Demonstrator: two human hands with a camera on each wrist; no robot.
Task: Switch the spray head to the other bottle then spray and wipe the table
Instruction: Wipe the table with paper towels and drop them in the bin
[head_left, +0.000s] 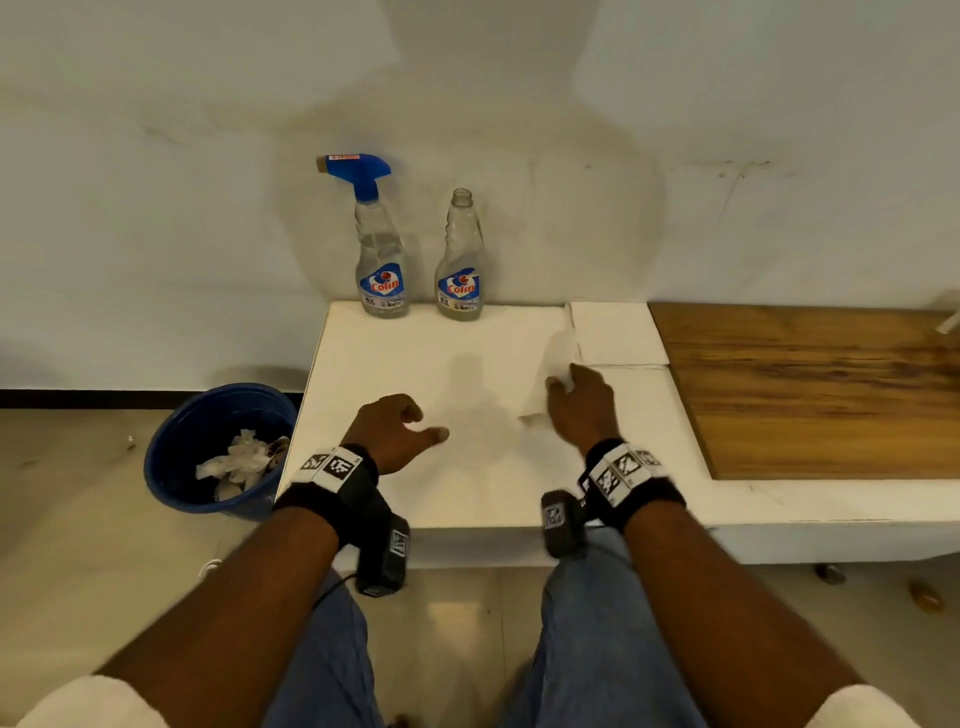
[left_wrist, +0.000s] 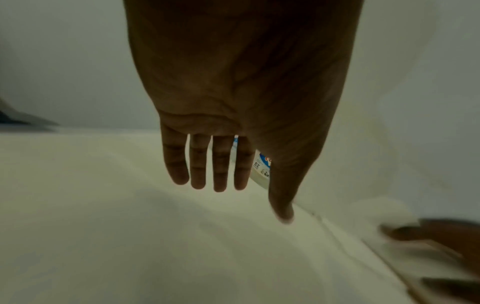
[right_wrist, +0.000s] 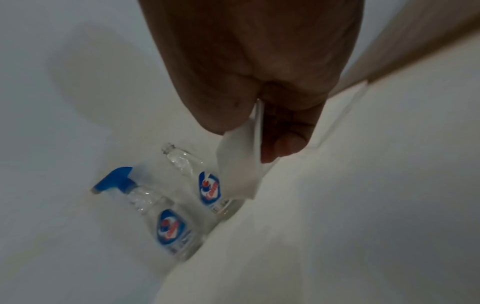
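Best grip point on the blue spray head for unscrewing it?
Probably the blue collar at the neck of the spray head, pinched from above. The left bottle stands upright at the wall, nozzle pointing left, so steady its waist from the front with the empty left hand.

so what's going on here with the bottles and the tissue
A person sits at a white table. Their right hand pinches a white tissue, held just above the tabletop. The left hand hovers empty, fingers relaxed. Against the wall stand two clear bottles: the left bottle carries the blue spray head, the right bottle has an open neck. A blue bin with crumpled tissues sits on the floor.
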